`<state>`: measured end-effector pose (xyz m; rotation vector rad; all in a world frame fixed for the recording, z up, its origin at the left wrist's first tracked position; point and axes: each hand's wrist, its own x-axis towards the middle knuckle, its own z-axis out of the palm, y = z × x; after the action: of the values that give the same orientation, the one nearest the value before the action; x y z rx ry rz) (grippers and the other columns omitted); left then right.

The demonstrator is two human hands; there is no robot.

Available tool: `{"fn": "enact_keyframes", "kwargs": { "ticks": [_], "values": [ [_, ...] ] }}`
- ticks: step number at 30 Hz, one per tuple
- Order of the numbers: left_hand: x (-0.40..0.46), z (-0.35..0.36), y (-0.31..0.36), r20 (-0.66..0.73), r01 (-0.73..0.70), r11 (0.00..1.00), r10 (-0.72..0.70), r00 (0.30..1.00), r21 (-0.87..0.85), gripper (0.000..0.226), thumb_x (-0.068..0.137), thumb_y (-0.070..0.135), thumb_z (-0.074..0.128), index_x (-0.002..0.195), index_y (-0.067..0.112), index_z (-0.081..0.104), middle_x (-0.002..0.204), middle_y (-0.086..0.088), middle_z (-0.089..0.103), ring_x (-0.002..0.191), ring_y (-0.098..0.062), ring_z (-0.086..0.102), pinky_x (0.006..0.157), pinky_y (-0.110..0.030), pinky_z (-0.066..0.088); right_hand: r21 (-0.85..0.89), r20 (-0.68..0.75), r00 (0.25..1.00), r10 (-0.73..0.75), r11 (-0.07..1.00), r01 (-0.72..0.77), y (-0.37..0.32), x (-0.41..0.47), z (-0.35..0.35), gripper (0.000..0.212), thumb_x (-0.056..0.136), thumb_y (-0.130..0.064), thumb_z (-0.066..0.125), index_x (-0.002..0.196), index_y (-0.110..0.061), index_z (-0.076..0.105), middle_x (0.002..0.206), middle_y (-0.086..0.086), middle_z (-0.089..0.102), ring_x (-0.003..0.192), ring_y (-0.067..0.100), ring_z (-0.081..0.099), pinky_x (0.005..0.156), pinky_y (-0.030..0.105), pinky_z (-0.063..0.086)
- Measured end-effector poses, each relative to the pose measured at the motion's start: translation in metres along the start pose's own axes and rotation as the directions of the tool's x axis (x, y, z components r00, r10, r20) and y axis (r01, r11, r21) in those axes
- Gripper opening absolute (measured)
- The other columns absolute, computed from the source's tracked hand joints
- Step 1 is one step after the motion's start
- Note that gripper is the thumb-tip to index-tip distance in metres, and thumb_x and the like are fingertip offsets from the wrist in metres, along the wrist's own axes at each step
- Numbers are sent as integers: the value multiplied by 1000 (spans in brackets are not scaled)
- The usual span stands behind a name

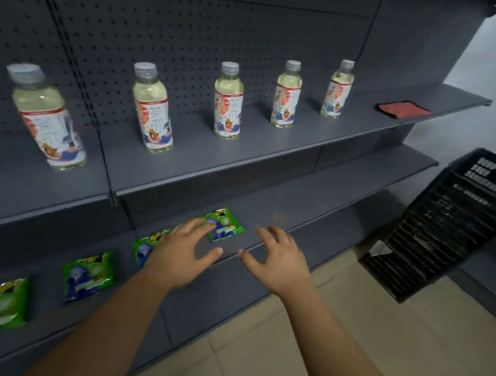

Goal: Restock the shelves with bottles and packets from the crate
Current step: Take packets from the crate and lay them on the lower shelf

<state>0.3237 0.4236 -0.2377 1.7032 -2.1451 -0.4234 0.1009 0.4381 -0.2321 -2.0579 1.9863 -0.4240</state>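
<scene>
My left hand (182,253) is spread, fingers extended, with its fingertips on the rightmost green packet (223,223) on the lower shelf (342,200). My right hand (277,259) is also spread and holds nothing; it hovers over the front edge of that shelf, just beside the packet. Three more green packets (88,275) lie along the same shelf toward its left end. Five bottles (228,101) stand upright in a row on the upper shelf (303,141). A red cloth (403,108) lies near that shelf's right end. The black crate (449,228) stands tilted on the floor (259,350), beyond the shelves' right end.
</scene>
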Motion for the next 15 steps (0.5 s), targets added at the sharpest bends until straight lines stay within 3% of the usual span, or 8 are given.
{"fn": "enact_keyframes", "kwargs": {
  "ticks": [4, 6, 10, 15],
  "values": [
    [10, 5, -28, 9, 175, 984, -175, 985, 19, 89, 68, 82, 26, 142, 37, 43, 154, 10, 32, 139, -17, 35, 114, -39, 28, 2, 90, 990, -108, 994, 108, -2, 48, 21, 70, 87, -68, 51, 148, -37, 37, 153, 0, 34, 139, 24, 32, 107, 40, 35],
    [18, 12, -42, 5, 265, 964, -265, 964, 7, 86, 69, 80, 31, 143, 37, 42, 155, 11, 30, 141, -17, 31, 113, -39, 24, -2, 143, 978, -150, 988, 152, -4, 74, 36, 69, 88, -66, 51, 149, -37, 36, 155, -1, 33, 140, 24, 31, 108, 39, 34],
    [38, 41, -79, 11, 387, 922, -387, 922, -1, 92, 64, 83, 22, 145, 41, 37, 156, 12, 28, 142, -17, 27, 114, -41, 22, -12, 263, 950, -171, 984, 180, -3, 125, 79, 71, 87, -68, 50, 150, -39, 32, 158, -2, 27, 142, 24, 29, 111, 39, 32],
    [71, 81, -121, 41, 507, 861, -508, 860, 29, 81, 73, 77, 33, 146, 41, 34, 158, 11, 24, 144, -23, 25, 114, -48, 22, -50, 357, 916, -182, 976, 214, 6, 181, 134, 73, 86, -71, 49, 150, -39, 32, 159, 0, 25, 141, 28, 29, 110, 43, 32]
  ]
}}
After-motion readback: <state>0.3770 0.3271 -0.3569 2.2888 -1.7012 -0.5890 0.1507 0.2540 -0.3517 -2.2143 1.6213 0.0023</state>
